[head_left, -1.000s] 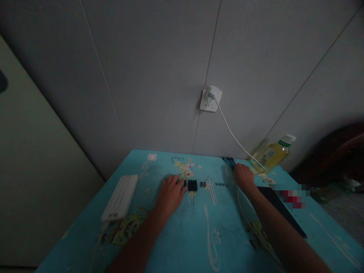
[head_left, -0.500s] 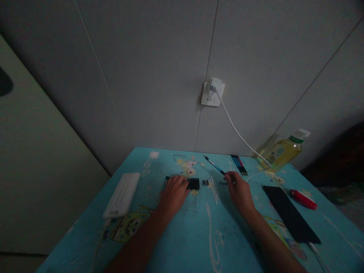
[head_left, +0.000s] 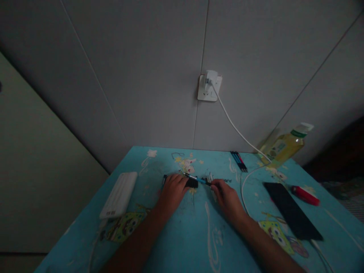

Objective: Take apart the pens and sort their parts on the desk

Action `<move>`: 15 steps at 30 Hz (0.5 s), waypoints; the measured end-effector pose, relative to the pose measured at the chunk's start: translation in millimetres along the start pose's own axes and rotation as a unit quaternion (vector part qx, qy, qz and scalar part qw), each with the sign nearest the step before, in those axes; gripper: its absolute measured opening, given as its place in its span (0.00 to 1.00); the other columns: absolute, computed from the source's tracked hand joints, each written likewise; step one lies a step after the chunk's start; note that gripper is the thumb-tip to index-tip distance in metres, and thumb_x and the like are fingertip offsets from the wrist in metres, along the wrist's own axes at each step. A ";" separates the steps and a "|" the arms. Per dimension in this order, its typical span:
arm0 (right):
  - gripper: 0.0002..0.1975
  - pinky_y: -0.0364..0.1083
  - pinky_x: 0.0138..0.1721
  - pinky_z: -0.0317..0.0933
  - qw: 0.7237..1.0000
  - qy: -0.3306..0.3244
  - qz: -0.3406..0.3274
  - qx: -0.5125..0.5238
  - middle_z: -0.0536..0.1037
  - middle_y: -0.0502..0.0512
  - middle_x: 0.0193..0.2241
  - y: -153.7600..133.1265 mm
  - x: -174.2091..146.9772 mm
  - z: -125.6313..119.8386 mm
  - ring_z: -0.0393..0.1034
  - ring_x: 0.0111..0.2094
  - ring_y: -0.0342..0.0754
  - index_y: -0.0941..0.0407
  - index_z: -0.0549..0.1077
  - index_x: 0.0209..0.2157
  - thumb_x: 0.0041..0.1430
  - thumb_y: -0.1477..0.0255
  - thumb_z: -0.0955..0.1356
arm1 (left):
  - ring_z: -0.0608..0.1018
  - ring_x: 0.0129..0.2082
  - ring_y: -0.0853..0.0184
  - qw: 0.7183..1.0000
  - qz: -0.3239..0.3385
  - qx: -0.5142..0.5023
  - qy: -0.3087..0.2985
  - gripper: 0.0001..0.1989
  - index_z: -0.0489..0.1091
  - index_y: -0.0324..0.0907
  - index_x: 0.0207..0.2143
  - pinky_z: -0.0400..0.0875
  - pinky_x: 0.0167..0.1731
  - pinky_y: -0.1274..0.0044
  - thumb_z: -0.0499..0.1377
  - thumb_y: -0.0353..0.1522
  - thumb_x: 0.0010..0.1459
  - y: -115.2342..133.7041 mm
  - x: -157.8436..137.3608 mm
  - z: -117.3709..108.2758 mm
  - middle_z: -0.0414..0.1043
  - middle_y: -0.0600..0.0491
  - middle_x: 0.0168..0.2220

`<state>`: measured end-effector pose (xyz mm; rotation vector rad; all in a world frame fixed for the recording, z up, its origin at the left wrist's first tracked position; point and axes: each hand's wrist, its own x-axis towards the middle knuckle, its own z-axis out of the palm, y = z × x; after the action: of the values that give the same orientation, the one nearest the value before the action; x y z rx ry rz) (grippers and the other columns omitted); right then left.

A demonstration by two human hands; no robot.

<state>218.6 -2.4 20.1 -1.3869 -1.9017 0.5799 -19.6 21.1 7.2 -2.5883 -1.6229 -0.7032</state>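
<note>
Clock positions are read from the table's centre, 12 o'clock toward the wall. The blue-and-black pen (head_left: 200, 180) is near 12 o'clock; my right hand (head_left: 226, 197) pinches one end between closed fingertips, the other end pointing between 9 and 10. My left hand (head_left: 174, 186), between 10 and 11, curls over the dark pieces (head_left: 193, 183); whether it grips any, I cannot tell. Surface: light-blue table (head_left: 184, 231), printed with cartoon figures. White power bank (head_left: 119, 195): 9 o'clock. Yellow bottle (head_left: 286, 148): 2. Black slab (head_left: 292, 210): 3. Room: dim; grey panelled wall (head_left: 148, 76), wall socket (head_left: 207, 94) at 12.
</note>
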 end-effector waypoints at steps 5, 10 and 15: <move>0.14 0.42 0.31 0.59 0.989 0.002 0.045 0.140 0.75 0.52 0.31 -8.8 -1.3 1.5 0.68 0.30 0.46 0.56 0.69 0.40 0.68 0.61 0.60 | 0.72 0.48 0.58 0.999 0.019 -0.037 0.035 0.13 0.71 0.43 0.49 0.66 0.51 0.63 0.58 0.36 0.64 4.7 -1.6 -9.2 0.73 0.47 0.44; 0.19 0.41 0.25 0.55 0.964 -0.026 0.090 0.249 0.71 0.49 0.26 -15.9 -4.0 11.8 0.61 0.24 0.43 0.57 0.70 0.38 0.66 0.55 0.62 | 0.74 0.43 0.63 0.976 0.183 -0.112 0.037 0.11 0.73 0.42 0.46 0.70 0.47 0.68 0.53 0.34 0.67 20.9 -10.8 -20.3 0.75 0.48 0.40; 0.19 0.41 0.28 0.56 0.963 -0.061 0.071 0.251 0.68 0.48 0.22 -18.7 -6.0 16.6 0.61 0.25 0.42 0.57 0.71 0.28 0.65 0.57 0.63 | 0.73 0.48 0.62 0.967 0.219 -0.104 0.084 0.13 0.70 0.43 0.51 0.69 0.50 0.67 0.55 0.29 0.65 41.5 -14.4 -21.9 0.74 0.48 0.45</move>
<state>195.4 -13.3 20.8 -1.1732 -1.5976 1.1520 2.7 -15.7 30.9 -2.7862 -0.9251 -1.0602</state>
